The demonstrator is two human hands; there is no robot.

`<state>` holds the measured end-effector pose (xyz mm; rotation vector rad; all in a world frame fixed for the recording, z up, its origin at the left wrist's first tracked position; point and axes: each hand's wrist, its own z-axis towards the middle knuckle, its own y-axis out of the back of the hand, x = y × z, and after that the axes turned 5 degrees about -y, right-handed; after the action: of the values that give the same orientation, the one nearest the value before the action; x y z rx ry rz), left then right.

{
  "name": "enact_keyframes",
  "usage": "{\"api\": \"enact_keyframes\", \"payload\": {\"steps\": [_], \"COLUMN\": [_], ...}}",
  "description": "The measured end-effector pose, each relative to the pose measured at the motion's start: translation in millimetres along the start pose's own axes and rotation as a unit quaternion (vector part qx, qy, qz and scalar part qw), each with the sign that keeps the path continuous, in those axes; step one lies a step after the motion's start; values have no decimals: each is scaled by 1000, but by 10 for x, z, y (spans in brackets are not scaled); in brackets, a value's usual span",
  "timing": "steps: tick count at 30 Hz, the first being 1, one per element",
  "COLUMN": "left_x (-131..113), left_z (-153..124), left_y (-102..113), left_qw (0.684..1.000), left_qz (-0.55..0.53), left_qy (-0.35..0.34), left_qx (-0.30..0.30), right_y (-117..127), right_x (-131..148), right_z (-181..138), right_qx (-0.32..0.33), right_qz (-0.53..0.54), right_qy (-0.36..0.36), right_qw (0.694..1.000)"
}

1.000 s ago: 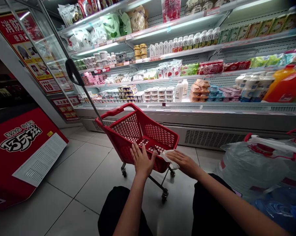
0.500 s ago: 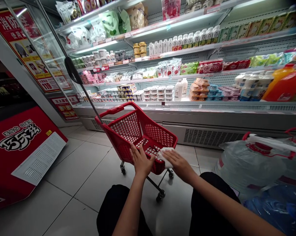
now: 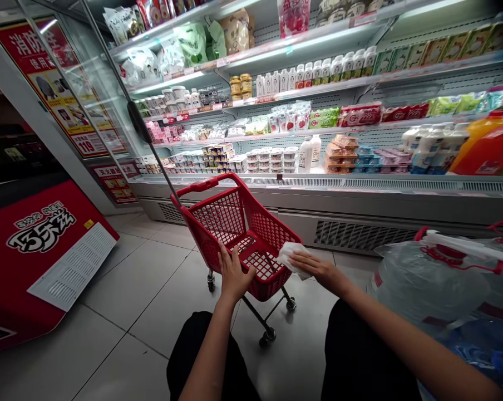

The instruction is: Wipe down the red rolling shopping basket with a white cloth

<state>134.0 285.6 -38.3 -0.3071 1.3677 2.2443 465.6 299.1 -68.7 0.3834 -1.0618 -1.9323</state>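
Note:
A small red plastic shopping cart [image 3: 268,223] with a basket of latticed walls stands in front of me on several casters. My left hand [image 3: 233,275] rests on the basket's near left rim, fingers spread and stretched out, thumb apart. A crumpled white wiping cloth [image 3: 292,258], maybe a paper tissue, lies over the basket's near right rim. My right hand [image 3: 318,270] presses on it from the right, its fingers together and covering part of it. A thin metal pole [image 3: 162,170] with a black piece rises from the cart's handle end.
Behind the cart runs an open refrigerated shelf [image 3: 297,194] with cups, bottles and bags. A red freezer cabinet [image 3: 80,234] stands at left. Large clear water jugs [image 3: 427,284] with red handles sit close at right. Pale floor tiles [image 3: 138,301] lie below, and my knees flank the cart.
My right hand has slid the white cloth slightly right and up along the rim. The view has shifted a little, and my left hand stays on the cart.

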Motion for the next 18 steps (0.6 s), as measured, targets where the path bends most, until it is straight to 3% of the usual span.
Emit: {"api": "enact_keyframes", "payload": {"steps": [4, 7, 11, 13, 15, 18], "left_x": [117, 178, 159, 121, 89, 74], "left_z": [53, 101, 110, 83, 52, 32], "left_y": [45, 67, 49, 16, -18, -49], "left_qw": [1000, 1000, 1000, 1000, 999, 998], "left_qz": [-18, -16, 10, 24, 32, 34], "left_qy": [6, 2, 5, 16, 30, 34], "left_qx": [16, 21, 20, 7, -11, -30], "right_y": [-38, -197, -388, -397, -347, -210], "right_x": [-121, 221, 877, 1033, 1002, 706], "right_z": [-59, -9, 147, 211, 228, 160], "right_qx": [-42, -62, -35, -23, -19, -17], "right_qz": [-33, -42, -49, -47, -43, -45], "right_qy": [-97, -130, -75, -35, 8, 46], "right_qw": [994, 989, 995, 998, 999, 998]}}
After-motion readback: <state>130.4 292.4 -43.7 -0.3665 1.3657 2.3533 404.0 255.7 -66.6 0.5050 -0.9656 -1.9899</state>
